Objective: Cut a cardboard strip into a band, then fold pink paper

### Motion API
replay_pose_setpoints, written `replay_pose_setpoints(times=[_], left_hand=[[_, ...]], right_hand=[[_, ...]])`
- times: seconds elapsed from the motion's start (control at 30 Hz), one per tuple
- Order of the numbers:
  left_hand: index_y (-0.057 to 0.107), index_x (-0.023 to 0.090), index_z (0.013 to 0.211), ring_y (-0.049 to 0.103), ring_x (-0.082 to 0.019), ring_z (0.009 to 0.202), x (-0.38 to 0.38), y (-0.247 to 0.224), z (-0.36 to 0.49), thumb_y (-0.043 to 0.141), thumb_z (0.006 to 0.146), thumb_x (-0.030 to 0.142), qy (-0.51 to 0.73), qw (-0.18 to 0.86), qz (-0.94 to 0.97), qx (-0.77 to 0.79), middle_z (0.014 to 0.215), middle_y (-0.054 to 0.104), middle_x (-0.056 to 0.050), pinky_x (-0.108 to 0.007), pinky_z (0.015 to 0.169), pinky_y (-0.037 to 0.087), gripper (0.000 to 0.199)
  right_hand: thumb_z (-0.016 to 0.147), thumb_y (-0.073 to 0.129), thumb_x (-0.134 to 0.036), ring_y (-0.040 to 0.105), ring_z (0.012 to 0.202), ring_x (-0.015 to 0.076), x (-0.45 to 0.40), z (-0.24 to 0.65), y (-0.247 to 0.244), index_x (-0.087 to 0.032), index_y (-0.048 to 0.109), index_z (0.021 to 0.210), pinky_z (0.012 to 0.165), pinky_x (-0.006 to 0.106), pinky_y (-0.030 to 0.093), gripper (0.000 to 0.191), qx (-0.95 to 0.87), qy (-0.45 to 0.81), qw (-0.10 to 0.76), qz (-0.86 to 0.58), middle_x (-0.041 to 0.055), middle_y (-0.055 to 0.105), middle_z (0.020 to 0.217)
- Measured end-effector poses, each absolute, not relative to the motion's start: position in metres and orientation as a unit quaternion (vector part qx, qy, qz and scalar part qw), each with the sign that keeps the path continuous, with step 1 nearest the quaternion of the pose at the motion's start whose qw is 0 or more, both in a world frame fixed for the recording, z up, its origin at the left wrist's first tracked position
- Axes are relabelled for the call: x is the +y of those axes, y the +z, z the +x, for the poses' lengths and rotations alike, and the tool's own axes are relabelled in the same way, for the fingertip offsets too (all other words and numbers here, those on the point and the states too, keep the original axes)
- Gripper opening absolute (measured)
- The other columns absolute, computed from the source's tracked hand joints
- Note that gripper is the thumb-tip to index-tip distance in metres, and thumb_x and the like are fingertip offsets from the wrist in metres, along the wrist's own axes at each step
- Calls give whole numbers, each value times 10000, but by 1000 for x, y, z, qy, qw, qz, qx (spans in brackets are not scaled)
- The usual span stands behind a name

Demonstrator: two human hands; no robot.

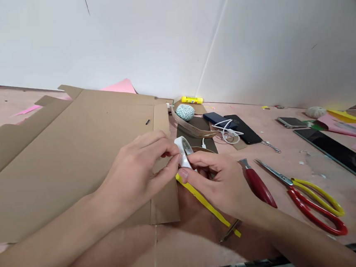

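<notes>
Near the middle of the head view, a small roll of white tape (183,151) is held between both hands. My right hand (220,175) grips the roll from its right side, thumb in front and fingers partly hidden behind. Thumb and forefinger of my left hand (146,161) pinch at the roll's left face; whether a loose tape end is between them is too small to tell. Under the left forearm lies a large flat sheet of brown cardboard (75,167) with creased flaps. A narrow yellow paper strip (205,203) runs beneath the right hand.
Right of the hands lie a red-handled cutting tool (260,186) and scissors (316,204) with red and yellow handles. Phones (243,128), a white cable (227,132), a patterned round object (185,112) and a yellow glue stick (192,100) sit farther back, before a white wall (110,35).
</notes>
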State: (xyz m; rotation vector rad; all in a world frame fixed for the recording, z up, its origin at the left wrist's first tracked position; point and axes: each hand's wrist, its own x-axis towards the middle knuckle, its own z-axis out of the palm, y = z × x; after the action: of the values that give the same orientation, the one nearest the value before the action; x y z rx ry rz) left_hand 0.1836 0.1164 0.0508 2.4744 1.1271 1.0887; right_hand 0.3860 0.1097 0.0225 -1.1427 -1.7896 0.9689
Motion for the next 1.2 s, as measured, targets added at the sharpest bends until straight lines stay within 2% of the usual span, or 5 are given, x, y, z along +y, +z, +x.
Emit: replay_pose_setpoints(times=[0.13, 0.5, 0.63, 0.93, 1.2], left_hand=[[650, 192, 878, 585, -107, 783, 115, 55, 184, 568, 1013, 160, 372, 159, 822, 400, 859, 628, 25, -223, 754, 450, 160], [750, 204, 1013, 656, -130, 904, 121, 56, 183, 692, 978, 315, 371, 229, 789, 434, 979, 720, 16, -250, 813, 478, 130], [767, 219, 910, 641, -124, 825, 120, 54, 185, 638, 1004, 258, 359, 220, 799, 430, 919, 710, 20, -260, 742, 454, 165], [726, 218, 841, 607, -82, 754, 117, 67, 183, 651, 990, 249, 374, 289, 743, 474, 826, 720, 71, -189, 633, 427, 170], [775, 226, 844, 624, -79, 724, 122, 55, 181, 710, 941, 272, 396, 369, 697, 469, 794, 739, 65, -178, 657, 470, 125]], right_hand=[[938, 671, -320, 417, 606, 128, 112, 386, 24, -212, 653, 744, 537, 291, 282, 223, -702, 393, 386, -452, -38, 506, 656], [978, 643, -317, 476, 649, 141, 113, 387, 22, -210, 637, 729, 569, 285, 333, 271, -716, 403, 368, -436, -22, 566, 692], [966, 642, -308, 430, 636, 131, 113, 386, 23, -212, 591, 705, 566, 291, 298, 283, -716, 396, 361, -448, -38, 507, 666], [1056, 560, -418, 546, 681, 149, 116, 390, 27, -220, 636, 768, 605, 285, 385, 357, -708, 457, 337, -419, -13, 632, 735], [1046, 543, -348, 461, 644, 134, 118, 392, 28, -222, 571, 726, 586, 303, 307, 346, -750, 362, 328, -446, -40, 549, 681]])
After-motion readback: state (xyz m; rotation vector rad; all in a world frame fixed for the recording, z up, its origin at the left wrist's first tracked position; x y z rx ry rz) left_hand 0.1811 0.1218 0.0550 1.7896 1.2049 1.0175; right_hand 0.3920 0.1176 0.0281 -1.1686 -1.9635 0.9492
